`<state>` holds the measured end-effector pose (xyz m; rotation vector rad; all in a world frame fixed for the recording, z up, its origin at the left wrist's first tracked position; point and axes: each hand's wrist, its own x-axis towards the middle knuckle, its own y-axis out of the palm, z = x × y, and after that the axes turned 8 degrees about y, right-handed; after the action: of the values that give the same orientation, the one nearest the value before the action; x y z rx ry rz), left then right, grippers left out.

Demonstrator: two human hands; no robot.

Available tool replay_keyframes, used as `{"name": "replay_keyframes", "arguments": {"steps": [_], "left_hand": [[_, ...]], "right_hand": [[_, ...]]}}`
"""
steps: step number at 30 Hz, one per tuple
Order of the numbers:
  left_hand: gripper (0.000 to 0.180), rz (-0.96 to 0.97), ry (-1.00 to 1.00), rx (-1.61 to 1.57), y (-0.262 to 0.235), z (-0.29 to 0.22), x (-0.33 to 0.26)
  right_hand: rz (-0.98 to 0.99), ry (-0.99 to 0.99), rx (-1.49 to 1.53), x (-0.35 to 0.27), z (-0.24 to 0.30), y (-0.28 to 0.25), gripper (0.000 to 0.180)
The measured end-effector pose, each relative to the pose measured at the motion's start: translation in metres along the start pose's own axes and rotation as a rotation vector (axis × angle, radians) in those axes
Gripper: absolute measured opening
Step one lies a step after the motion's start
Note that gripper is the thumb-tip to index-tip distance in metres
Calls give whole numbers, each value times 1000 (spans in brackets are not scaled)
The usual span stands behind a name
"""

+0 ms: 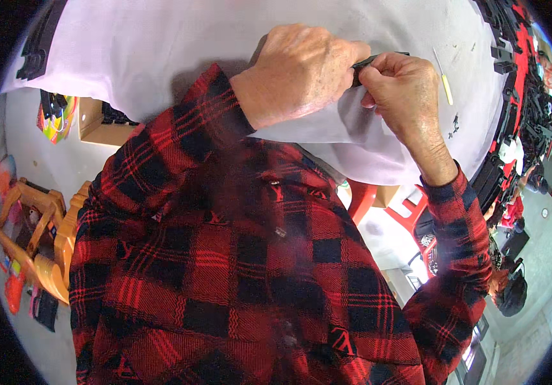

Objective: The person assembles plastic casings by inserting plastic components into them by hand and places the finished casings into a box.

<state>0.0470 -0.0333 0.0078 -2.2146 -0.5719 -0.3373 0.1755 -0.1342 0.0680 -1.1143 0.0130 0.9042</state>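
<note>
My left hand (305,74) is closed, its fingertips gripping a small dark strip-like part (364,62) over the pale cloth-covered table (186,38). From the other side my right hand (407,90) pinches the same part between thumb and fingers. Most of the part is covered by my fingers, so its exact kind cannot be made out. To the right of my right hand lies a thin pointed tool with a yellow handle (447,88). Nearer to me, a few tiny black bits (454,124) are scattered on the cloth.
Black parts (504,58) are heaped along the table's right side over red material. More black pieces (35,48) lie at the far left edge. Below on the left are an open cardboard box (93,128) and an orange-brown chair (61,256). Another person (510,292) is at the right.
</note>
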Motion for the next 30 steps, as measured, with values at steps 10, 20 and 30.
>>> {"name": "replay_keyframes", "arguments": {"steps": [10,20,30], "left_hand": [[23,90,-21,-36,-5,-2,5],[22,83,10,2,-5,-1,2],[13,184,-88,0,-8,-2,5]], "right_hand": [[-130,-117,-104,2,-6,5,17],[-10,-34,64,2,-8,1,18],[-27,-46,44,1,-6,6,19]]}}
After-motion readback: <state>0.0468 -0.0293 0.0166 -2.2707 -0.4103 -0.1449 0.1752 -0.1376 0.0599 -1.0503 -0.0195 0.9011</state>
